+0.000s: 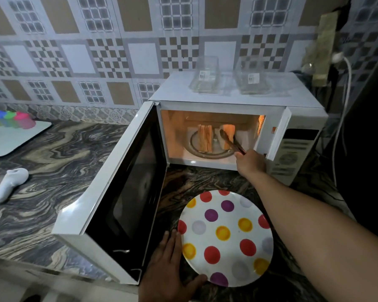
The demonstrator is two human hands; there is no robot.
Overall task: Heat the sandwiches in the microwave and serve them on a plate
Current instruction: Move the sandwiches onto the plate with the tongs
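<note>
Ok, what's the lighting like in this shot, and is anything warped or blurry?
Head view: the microwave cavity glows orange, brightest spot; the counter is dim; wide-angle lens bends the door and tiled wall; the cups far left are smeared with blur.

Premises: a home kitchen. The wall (118, 51) is faced with patterned tiles in brown, white and grey squares. The counter (52, 153) is dark stone with swirling veins. A white microwave (231, 101) stands on it, door (127, 192) open and interior lit, with two clear plastic containers (205, 77) on top. A spotted plate (227, 236) lies in front. Coloured cups (11, 118) sit on a tray (13, 138) at left. A plug (337, 56) and cable run down the wall at right.
</note>
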